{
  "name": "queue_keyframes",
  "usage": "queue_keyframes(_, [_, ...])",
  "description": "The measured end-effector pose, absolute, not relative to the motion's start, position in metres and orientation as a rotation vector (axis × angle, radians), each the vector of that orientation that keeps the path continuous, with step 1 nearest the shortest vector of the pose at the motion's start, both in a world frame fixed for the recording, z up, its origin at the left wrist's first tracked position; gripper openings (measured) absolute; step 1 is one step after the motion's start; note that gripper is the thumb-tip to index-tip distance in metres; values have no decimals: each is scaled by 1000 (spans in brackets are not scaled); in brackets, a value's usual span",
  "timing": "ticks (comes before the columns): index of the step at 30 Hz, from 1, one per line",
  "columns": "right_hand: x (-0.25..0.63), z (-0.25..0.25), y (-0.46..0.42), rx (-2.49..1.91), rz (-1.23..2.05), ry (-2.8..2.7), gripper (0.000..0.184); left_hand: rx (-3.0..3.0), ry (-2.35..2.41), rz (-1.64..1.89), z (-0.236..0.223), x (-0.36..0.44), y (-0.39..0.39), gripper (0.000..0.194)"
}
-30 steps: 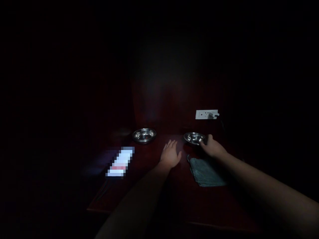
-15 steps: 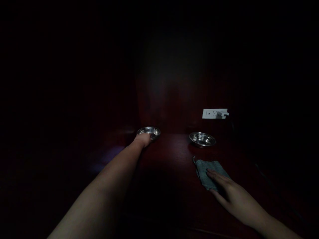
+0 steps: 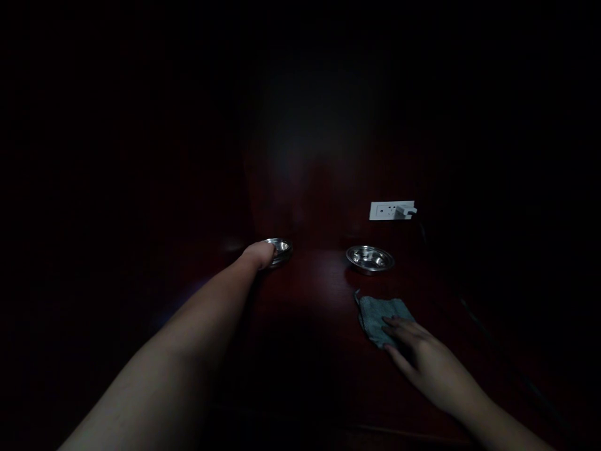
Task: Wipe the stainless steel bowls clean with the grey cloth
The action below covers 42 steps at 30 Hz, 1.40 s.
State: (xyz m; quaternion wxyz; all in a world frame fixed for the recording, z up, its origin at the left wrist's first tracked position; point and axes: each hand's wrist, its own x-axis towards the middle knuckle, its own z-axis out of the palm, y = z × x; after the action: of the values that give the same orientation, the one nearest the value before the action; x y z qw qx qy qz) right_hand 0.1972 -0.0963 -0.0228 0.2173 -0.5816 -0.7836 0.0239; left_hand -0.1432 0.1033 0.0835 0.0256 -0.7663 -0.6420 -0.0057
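At the far left of the dark red surface, my left hand (image 3: pixel 260 255) is closed around the near left rim of a shiny metal bowl (image 3: pixel 284 248). The hand hides that side of the bowl, and more of its outer wall shows below the rim. My right hand (image 3: pixel 413 341) lies on a folded grey-green cloth (image 3: pixel 378 311), with the fingers stretched out over it and the thumb apart at its near edge. A second metal bowl (image 3: pixel 370 259) sits upright beyond the cloth, apart from both hands.
A white socket plate (image 3: pixel 381 211) with a plug (image 3: pixel 405 212) in it is on the back wall. A dark cable (image 3: pixel 474 313) runs down the right side. Deep shadow hides most of the surroundings.
The view has shifted slightly, so things sit a little further left. The bowl in my left hand looks more tilted, and my hand covers more of it. My right hand stays on the cloth.
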Motion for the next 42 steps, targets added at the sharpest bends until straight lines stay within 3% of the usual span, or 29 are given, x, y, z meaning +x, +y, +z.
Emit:
queue_keyframes(5, [201, -23, -96, -1624, 57, -2195, 45, -2330, -2004, -1, 90, -139, 100, 20])
queue_keyframes(9, [199, -21, -96, -1666, 69, -2172, 45, -2267, -2013, -93, 93, -137, 99, 25])
queue_keyframes(21, [201, -18, -93, -1589, 59, -2093, 38, -2332, -1736, -647, 113, -100, 60, 25])
queue_keyframes(27, [203, -12, -84, -1639, 156, -1792, 17, -2551, -1386, -1829, 92, -55, 23, 26])
queue_keyframes(32, [210, -4, -62, -1471, 508, -1295, 28, -2482, -1428, -2687, 59, -23, 6, 28])
queue_keyframes(37, [200, 18, -46, -1101, 723, -1027, 36, -2231, -1492, -3297, 30, -7, 15, 34])
queue_keyframes(42, [184, 31, -31, -1000, 772, -1111, 32, -1799, -1624, -3627, 14, -5, 25, 35])
